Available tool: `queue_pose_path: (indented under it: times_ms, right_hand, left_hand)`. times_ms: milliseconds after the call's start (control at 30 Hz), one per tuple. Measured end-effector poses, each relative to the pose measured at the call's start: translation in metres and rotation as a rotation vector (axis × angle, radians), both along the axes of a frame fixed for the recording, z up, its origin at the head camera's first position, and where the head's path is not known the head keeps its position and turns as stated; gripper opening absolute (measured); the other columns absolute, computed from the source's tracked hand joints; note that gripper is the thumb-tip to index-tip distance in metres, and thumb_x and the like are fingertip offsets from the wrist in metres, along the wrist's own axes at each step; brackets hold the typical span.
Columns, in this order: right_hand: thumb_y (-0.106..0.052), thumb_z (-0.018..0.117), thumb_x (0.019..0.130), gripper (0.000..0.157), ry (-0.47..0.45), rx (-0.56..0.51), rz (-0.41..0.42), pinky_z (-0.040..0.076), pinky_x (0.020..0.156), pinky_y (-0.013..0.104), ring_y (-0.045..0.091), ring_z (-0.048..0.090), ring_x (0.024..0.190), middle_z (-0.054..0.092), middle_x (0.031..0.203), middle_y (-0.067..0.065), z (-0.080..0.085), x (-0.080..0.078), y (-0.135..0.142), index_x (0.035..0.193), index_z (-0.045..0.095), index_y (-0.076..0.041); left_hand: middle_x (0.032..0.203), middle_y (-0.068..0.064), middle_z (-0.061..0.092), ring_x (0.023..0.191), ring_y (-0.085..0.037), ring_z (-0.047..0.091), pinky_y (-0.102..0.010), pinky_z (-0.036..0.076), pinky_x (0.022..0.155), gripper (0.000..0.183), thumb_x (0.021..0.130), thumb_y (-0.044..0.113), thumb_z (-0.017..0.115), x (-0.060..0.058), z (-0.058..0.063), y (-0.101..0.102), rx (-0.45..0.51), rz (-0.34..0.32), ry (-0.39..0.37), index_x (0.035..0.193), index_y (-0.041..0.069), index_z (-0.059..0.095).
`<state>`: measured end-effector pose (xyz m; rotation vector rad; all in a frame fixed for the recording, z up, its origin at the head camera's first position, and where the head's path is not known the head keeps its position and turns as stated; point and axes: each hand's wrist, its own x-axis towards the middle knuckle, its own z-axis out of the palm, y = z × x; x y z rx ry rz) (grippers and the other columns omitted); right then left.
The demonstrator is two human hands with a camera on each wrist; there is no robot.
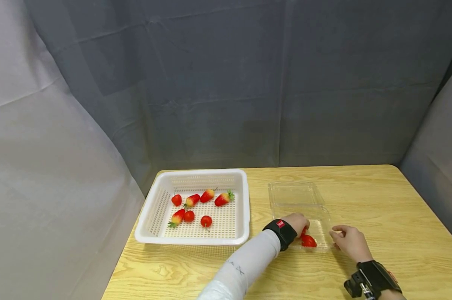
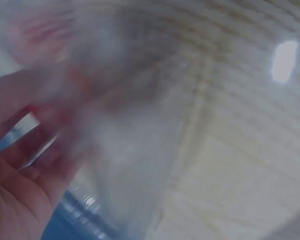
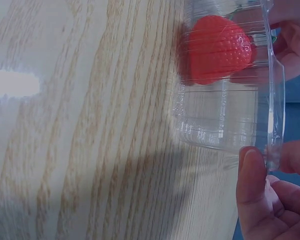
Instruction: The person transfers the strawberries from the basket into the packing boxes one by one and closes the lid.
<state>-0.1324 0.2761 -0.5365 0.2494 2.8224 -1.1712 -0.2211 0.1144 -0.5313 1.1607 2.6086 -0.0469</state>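
A clear plastic clamshell box (image 1: 317,227) stands on the table, its lid (image 1: 291,193) tipped back away from me. My left hand (image 1: 296,223) reaches into its left side. In the left wrist view, the curled fingers of that hand (image 2: 27,180) hold something red, blurred and mostly hidden, apparently a strawberry. Another strawberry (image 1: 308,241) lies in the box by the fingertips; the right wrist view shows a strawberry (image 3: 217,50) through the clear wall. At the box's right side, my right hand (image 1: 350,241) pinches the rim (image 3: 276,115) between thumb and finger.
Left of the box, a white plastic basket (image 1: 244,208) with a slotted bottom contains several strawberries (image 1: 222,199) and round red fruits (image 1: 206,221). All stand on a wood-grain table (image 1: 380,196). A dark grey curtain (image 1: 218,83) hangs behind; paler cloth (image 1: 42,187) hangs at the left.
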Motion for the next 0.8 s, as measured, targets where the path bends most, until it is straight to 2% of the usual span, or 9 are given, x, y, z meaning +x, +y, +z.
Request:
queue_pose_path:
  times_ms: [100, 200, 267, 367, 433, 533, 600, 667, 800]
  right_hand:
    - [-0.013, 0.051, 0.09, 0.039, -0.005, -0.001, -0.001, 0.042, 0.051, 0.029, 0.02, 0.06, 0.056, 0.06, 0.063, 0.007, 0.001, 0.0, 0.0, 0.113, 0.051, 0.018]
    - [-0.013, 0.052, 0.09, 0.038, -0.003, -0.001, 0.0, 0.042, 0.051, 0.03, 0.021, 0.059, 0.056, 0.06, 0.064, 0.007, 0.002, 0.0, -0.001, 0.113, 0.051, 0.018]
    - [-0.013, 0.052, 0.09, 0.038, 0.002, 0.001, -0.002, 0.04, 0.05, 0.029, 0.021, 0.059, 0.056, 0.06, 0.064, 0.008, 0.002, 0.001, -0.001, 0.113, 0.051, 0.018]
    - [-0.012, 0.052, 0.089, 0.038, 0.004, 0.008, -0.003, 0.038, 0.048, 0.028, 0.021, 0.058, 0.055, 0.059, 0.063, 0.007, 0.003, 0.001, -0.002, 0.112, 0.052, 0.017]
    - [-0.012, 0.052, 0.089, 0.037, 0.006, 0.012, -0.002, 0.037, 0.048, 0.027, 0.021, 0.058, 0.055, 0.059, 0.062, 0.007, 0.004, 0.001, -0.003, 0.112, 0.053, 0.017]
    - [-0.012, 0.052, 0.089, 0.037, 0.007, 0.008, 0.004, 0.037, 0.048, 0.027, 0.021, 0.059, 0.056, 0.059, 0.062, 0.007, 0.004, 0.001, -0.003, 0.112, 0.053, 0.017]
    - [-0.013, 0.052, 0.089, 0.038, 0.0, 0.001, 0.006, 0.038, 0.049, 0.028, 0.021, 0.059, 0.056, 0.059, 0.063, 0.007, 0.004, 0.0, -0.002, 0.113, 0.052, 0.017]
    - [-0.015, 0.051, 0.09, 0.04, -0.005, -0.006, 0.01, 0.039, 0.05, 0.028, 0.021, 0.059, 0.057, 0.059, 0.063, 0.007, 0.004, 0.001, -0.001, 0.114, 0.051, 0.017]
    - [-0.016, 0.051, 0.09, 0.04, -0.005, -0.004, 0.015, 0.038, 0.05, 0.028, 0.02, 0.058, 0.057, 0.059, 0.062, 0.006, 0.002, 0.002, -0.001, 0.114, 0.051, 0.017]
  left_hand:
    - [0.113, 0.014, 0.058, 0.094, 0.001, 0.052, -0.012, 0.04, 0.074, 0.05, 0.074, 0.006, 0.071, -0.009, 0.006, 0.003, 0.002, 0.048, -0.133, 0.119, 0.027, 0.061]
    - [0.124, 0.011, 0.053, 0.105, 0.0, 0.048, -0.013, 0.038, 0.082, 0.06, 0.073, 0.01, 0.074, -0.02, 0.029, -0.001, 0.042, 0.043, -0.195, 0.127, 0.025, 0.053]
    - [0.129, 0.009, 0.05, 0.114, -0.001, 0.045, -0.013, 0.035, 0.09, 0.061, 0.075, 0.014, 0.073, -0.028, 0.05, -0.009, 0.092, 0.007, -0.186, 0.131, 0.022, 0.049]
    - [0.131, 0.002, 0.049, 0.121, -0.007, 0.043, -0.013, 0.03, 0.097, 0.057, 0.079, 0.015, 0.069, -0.041, 0.082, -0.03, 0.206, -0.063, -0.113, 0.132, 0.014, 0.048]
    - [0.133, -0.001, 0.047, 0.124, -0.01, 0.04, -0.015, 0.028, 0.099, 0.054, 0.082, 0.015, 0.067, -0.05, 0.101, -0.049, 0.278, -0.051, -0.095, 0.132, 0.012, 0.047]
    - [0.133, -0.005, 0.047, 0.125, -0.015, 0.04, -0.02, 0.03, 0.101, 0.052, 0.083, 0.016, 0.066, -0.063, 0.118, -0.078, 0.364, 0.007, -0.044, 0.131, 0.01, 0.048]
    - [0.132, -0.006, 0.047, 0.123, -0.018, 0.041, -0.024, 0.032, 0.101, 0.052, 0.082, 0.018, 0.066, -0.072, 0.121, -0.097, 0.389, 0.069, -0.001, 0.13, 0.01, 0.049]
    - [0.129, -0.007, 0.049, 0.121, -0.021, 0.043, -0.027, 0.034, 0.1, 0.051, 0.081, 0.018, 0.066, -0.081, 0.118, -0.115, 0.395, 0.132, 0.043, 0.128, 0.008, 0.05]
    - [0.126, -0.009, 0.05, 0.119, -0.026, 0.044, -0.033, 0.037, 0.097, 0.049, 0.078, 0.012, 0.064, -0.096, 0.095, -0.146, 0.408, 0.293, 0.076, 0.126, 0.008, 0.052]
